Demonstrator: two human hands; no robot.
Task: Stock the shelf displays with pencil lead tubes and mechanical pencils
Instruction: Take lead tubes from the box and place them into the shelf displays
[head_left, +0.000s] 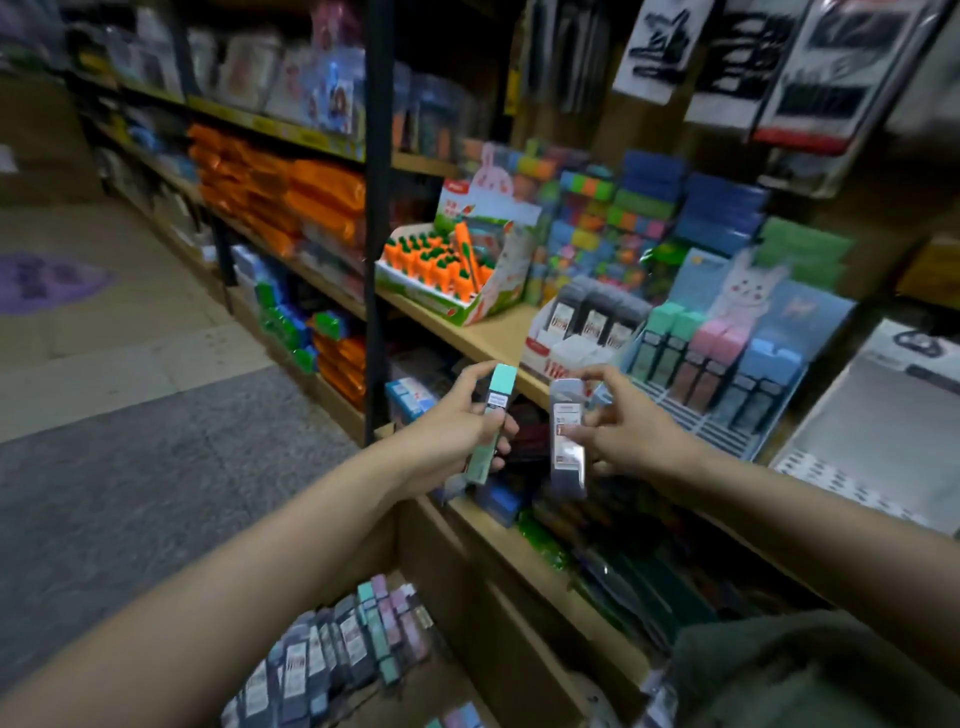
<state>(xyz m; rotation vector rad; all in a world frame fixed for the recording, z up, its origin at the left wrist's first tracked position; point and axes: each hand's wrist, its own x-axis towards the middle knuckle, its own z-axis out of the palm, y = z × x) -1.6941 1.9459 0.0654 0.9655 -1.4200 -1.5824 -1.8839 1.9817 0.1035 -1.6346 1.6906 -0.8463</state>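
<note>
Stationery shop aisle, dim light, grey and tan tiled floor (156, 405) open on the left, with a purple mark on it further back. Wooden shelf (467, 332) on black metal uprights runs along the right; its front edge cuts diagonally just behind both hands. On it: carrot-shaped items in a green-white display box (447, 275), stacked coloured blocks behind, a white box of dark lead tubes (592, 322), and a blue tiered rabbit display (727, 353) with mint, pink and blue-capped tubes standing in rows; front slots of that display are bare. Orange packs (311, 208) fill shelves further down the aisle. Left hand (457, 421) grips a mint-capped lead tube (493, 421), held upright and slightly tilted, in front of the shelf edge. Right hand (623, 426) pinches a clear-wrapped dark tube pack (566, 441) between thumb and fingers, just beside the mint tube, not touching it. Below the forearms, a cardboard box (467, 670) holds loose lead tubes (343, 654) lying in a pile. Lower shelf contents are blurred. Hanging black-white packs at top right.
</note>
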